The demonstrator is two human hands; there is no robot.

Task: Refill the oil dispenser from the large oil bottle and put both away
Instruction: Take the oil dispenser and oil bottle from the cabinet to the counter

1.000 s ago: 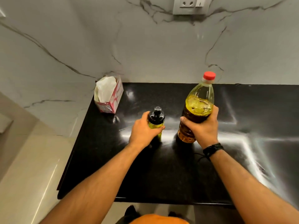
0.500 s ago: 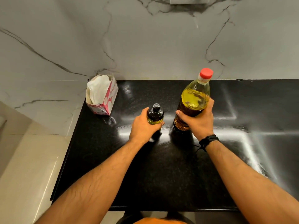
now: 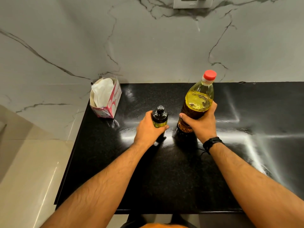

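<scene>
Left hand (image 3: 148, 129) grips the oil dispenser (image 3: 159, 118); right hand (image 3: 201, 125) grips the large oil bottle (image 3: 198, 100) just beside it.

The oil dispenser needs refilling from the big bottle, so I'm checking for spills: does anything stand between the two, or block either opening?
Nothing stands between the oil dispenser and the large oil bottle; only bare counter. But the red cap and the dispenser's black top are both still on.

A glossy black stone countertop (image 3: 181, 170) meets a veined marble wall (image 3: 148, 46); the clear plastic oil bottle (image 3: 197, 99) gleams.
</scene>
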